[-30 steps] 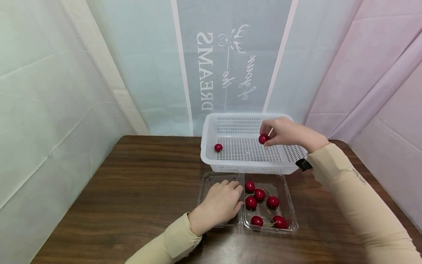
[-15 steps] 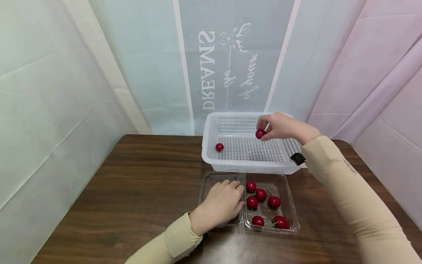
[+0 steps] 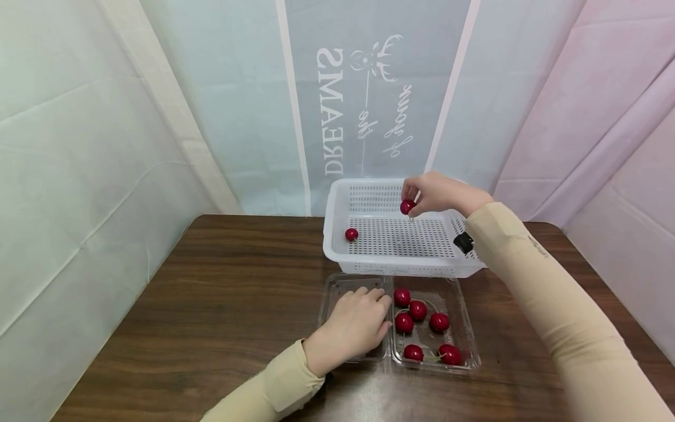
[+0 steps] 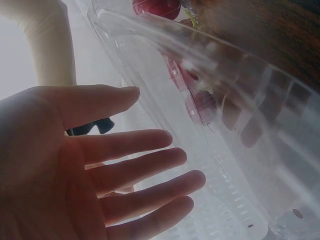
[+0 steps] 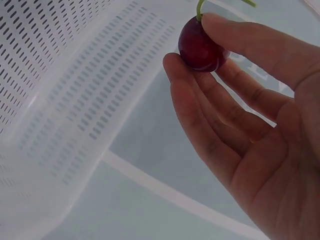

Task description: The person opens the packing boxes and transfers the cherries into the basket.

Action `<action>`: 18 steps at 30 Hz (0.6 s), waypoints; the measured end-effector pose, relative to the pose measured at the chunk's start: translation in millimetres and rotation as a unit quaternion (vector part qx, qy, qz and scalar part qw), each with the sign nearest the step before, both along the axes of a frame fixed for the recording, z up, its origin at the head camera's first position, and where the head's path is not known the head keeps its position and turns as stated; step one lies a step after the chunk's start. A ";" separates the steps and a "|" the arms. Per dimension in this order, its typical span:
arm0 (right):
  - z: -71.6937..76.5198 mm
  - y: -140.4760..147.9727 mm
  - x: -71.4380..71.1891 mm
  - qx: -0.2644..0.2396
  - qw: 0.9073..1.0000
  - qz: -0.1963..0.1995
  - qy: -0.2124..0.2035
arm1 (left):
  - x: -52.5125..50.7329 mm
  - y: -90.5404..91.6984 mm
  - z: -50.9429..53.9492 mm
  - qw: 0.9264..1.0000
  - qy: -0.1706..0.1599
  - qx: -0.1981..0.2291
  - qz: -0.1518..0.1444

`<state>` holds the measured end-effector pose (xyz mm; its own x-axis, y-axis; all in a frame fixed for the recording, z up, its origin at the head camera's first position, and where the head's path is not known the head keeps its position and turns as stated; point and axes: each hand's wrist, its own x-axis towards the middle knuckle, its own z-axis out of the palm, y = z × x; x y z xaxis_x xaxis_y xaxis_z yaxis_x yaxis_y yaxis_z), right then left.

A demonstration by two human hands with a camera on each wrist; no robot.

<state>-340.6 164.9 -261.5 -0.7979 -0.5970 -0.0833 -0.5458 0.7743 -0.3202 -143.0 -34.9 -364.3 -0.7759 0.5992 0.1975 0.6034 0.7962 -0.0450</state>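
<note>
Pinching a stemmed red cherry [image 3: 406, 207] between thumb and fingers, the right hand [image 3: 436, 192] holds it above the perforated white plastic basket [image 3: 395, 267], where a second cherry [image 3: 351, 234] lies near one end. The left hand [image 3: 350, 322], fingers extended and gripping nothing, is over one half of a clear clamshell box [image 3: 337, 287]; six more cherries [image 3: 439, 322] lie in the other.

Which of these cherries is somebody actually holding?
The cherry pinched by the right hand, seen over the white basket. It alone is held: one other cherry rests inside the basket, and six cherries lie in the clear box.
</note>
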 end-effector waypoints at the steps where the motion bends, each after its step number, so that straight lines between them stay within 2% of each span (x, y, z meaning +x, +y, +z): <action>1: 0.0 -1.4 -1.1 0.001 1.000 -0.002 -0.001 | -0.2 -0.5 -0.3 1.000 0.000 0.000 -0.001; 9: -3.4 -11.3 -10.2 0.017 1.000 -0.004 -0.004 | -0.2 -0.9 -0.1 1.000 -0.002 0.001 -0.001; 18: -10.9 -21.4 -20.4 0.010 1.000 -0.004 -0.022 | -0.2 0.1 0.5 1.000 -0.001 0.001 0.001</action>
<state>-361.0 143.6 -272.3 -0.7981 -0.5881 -0.1307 -0.5251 0.7854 -0.3277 -143.2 -34.7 -363.8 -0.7779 0.5967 0.1969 0.6015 0.7978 -0.0412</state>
